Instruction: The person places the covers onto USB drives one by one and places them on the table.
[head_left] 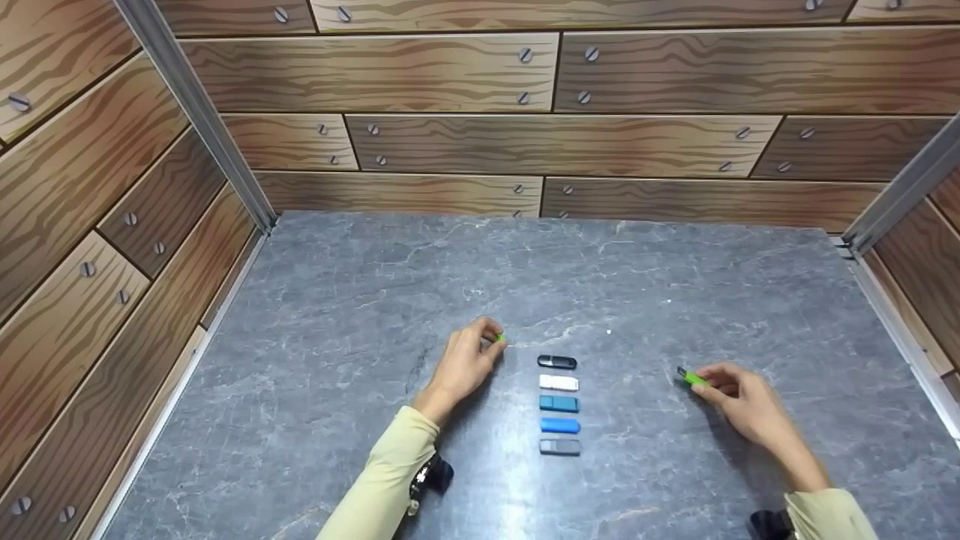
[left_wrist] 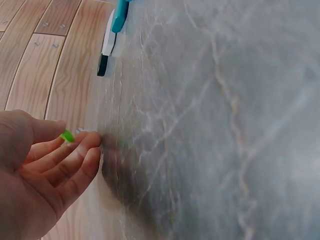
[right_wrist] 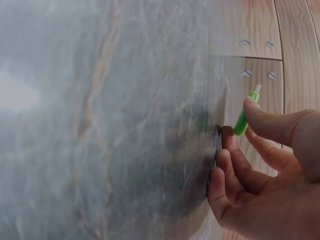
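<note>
Between thumb and fingers, my right hand pinches a bright green USB stick. Its metal connector is bare and points away from the palm in the right wrist view, where the green body shows clearly. My left hand pinches a small green piece that looks like the stick's cap; fingers hide most of it. The hands are wide apart, on either side of a column of USB sticks: black, white, teal, blue and grey.
The sticks lie flat on a grey marbled tabletop. Two tiny white specks lie beyond them, one being a speck near the middle. Wood-patterned panels wall the back and both sides.
</note>
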